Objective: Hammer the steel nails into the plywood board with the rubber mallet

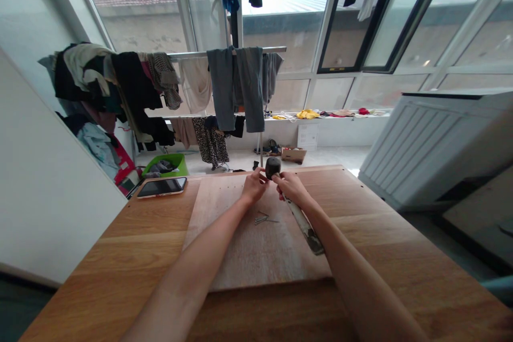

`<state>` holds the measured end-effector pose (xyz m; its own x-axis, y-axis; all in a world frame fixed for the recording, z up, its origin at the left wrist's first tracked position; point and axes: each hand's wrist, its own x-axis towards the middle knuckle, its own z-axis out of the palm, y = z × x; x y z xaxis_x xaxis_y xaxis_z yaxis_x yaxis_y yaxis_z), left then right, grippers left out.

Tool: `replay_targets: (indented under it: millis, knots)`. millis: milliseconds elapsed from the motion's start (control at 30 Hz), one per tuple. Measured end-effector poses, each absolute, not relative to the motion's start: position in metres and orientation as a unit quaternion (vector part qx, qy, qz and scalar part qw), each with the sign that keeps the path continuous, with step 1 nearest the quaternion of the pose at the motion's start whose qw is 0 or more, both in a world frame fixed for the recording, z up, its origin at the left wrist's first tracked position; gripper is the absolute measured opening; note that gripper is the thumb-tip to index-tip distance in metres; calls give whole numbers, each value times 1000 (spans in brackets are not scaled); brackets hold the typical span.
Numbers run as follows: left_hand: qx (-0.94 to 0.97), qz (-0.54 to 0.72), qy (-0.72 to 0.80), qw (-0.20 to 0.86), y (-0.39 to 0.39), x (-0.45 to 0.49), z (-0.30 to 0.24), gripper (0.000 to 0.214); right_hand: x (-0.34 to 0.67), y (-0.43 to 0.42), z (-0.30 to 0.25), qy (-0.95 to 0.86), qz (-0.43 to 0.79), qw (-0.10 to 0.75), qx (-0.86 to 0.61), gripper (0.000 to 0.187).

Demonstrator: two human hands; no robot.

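Observation:
A hammer [300, 222] with a dark, blunt head and a worn, pale handle is in my right hand [293, 187], whose fingers close round the handle close to the head. The handle's end points back toward me. Just left of the hammer head, my left hand [255, 186] has its fingers drawn together at the far part of a wooden board [236, 262]. Whatever is between those fingertips is too small to make out. Several loose nails [262, 218] lie in a small pile on the board, nearer to me than both hands. Small dark dots mark the board's far left part.
The board rests on a wooden table [132, 278]. A phone [162, 187] lies at the table's far left. Beyond the table are a drying rack [180, 55] hung with clothes, a green basin [176, 161] and a cardboard box [293, 155]. A white ribbed cabinet [417, 144] stands at right.

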<state>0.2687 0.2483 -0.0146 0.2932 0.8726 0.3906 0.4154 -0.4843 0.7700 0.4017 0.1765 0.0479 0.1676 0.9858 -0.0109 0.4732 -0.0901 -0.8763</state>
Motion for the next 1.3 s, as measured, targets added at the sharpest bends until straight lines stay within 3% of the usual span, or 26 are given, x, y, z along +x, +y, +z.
replay_targets:
  millis: [1300]
  knots:
    - [753, 410, 418, 300, 252, 268, -21, 37, 408, 174, 61, -530, 358, 425, -641, 22]
